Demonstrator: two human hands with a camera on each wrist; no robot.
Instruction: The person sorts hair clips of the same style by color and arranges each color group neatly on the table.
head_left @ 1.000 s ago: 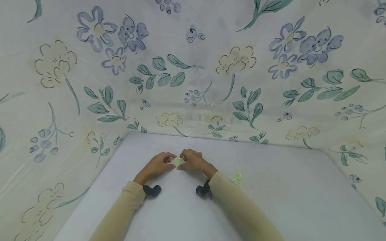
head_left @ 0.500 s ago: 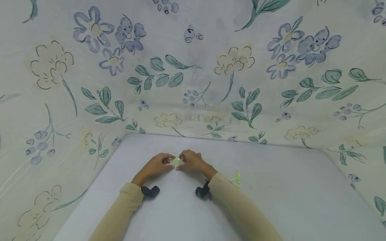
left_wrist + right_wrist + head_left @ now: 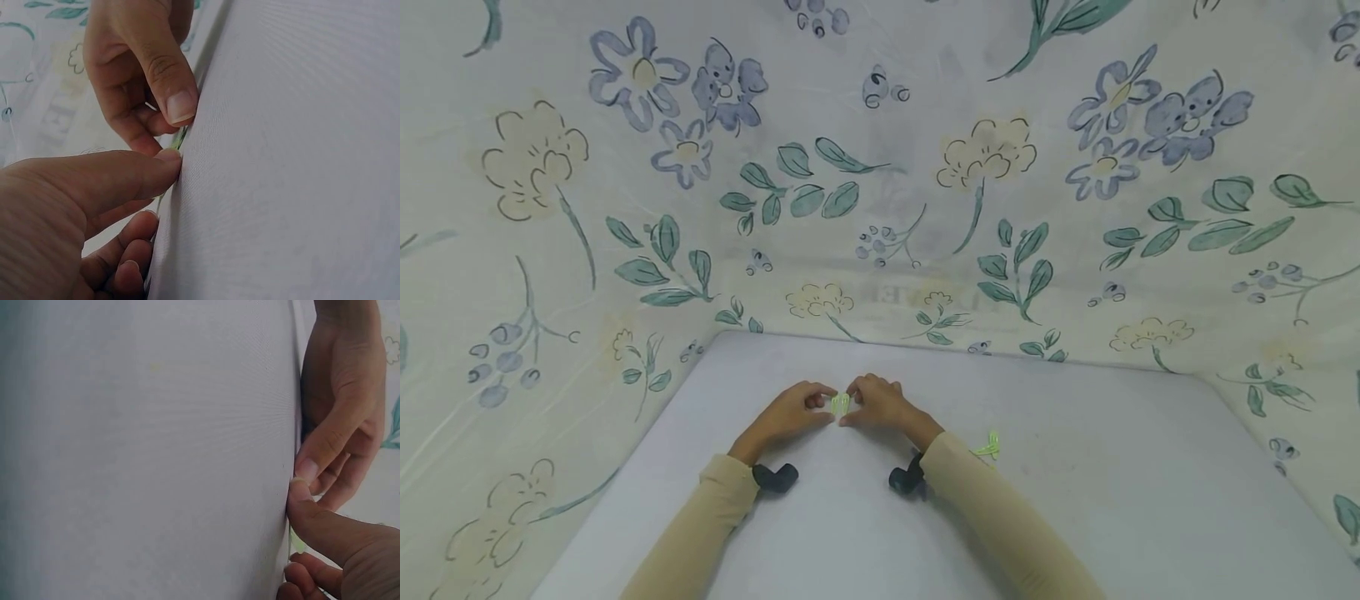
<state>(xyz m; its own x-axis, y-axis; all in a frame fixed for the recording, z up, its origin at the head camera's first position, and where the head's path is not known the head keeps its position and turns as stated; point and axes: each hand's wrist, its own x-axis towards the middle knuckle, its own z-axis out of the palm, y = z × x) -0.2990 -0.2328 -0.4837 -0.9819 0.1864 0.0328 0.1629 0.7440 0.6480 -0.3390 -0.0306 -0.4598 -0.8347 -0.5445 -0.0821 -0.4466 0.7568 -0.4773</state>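
Note:
Two small flat yellow-green pieces, slotted and shaped like hair clips, lie side by side on the white table (image 3: 730, 358) in the head view. My left hand (image 3: 790, 410) pinches the left piece (image 3: 835, 406) between thumb and index finger. From the other side, my right hand (image 3: 880, 402) holds the right piece (image 3: 846, 405) the same way. In the left wrist view only a thin green edge (image 3: 179, 137) shows between the two thumbs. A sliver of green (image 3: 296, 542) shows behind the right thumb in the right wrist view; the fingers hide the rest.
A few more yellow-green pieces (image 3: 991, 445) lie in a loose pile beside the right forearm, partly behind its sleeve (image 3: 1000, 517). Dark wrist cameras (image 3: 777, 477) sit under both wrists. A flower-patterned sheet (image 3: 910, 208) rises behind the table's far edge.
Both hands stay nearly in place around the two pieces. The pieces look turned slightly, their slots showing more plainly. The head view shifts a little.

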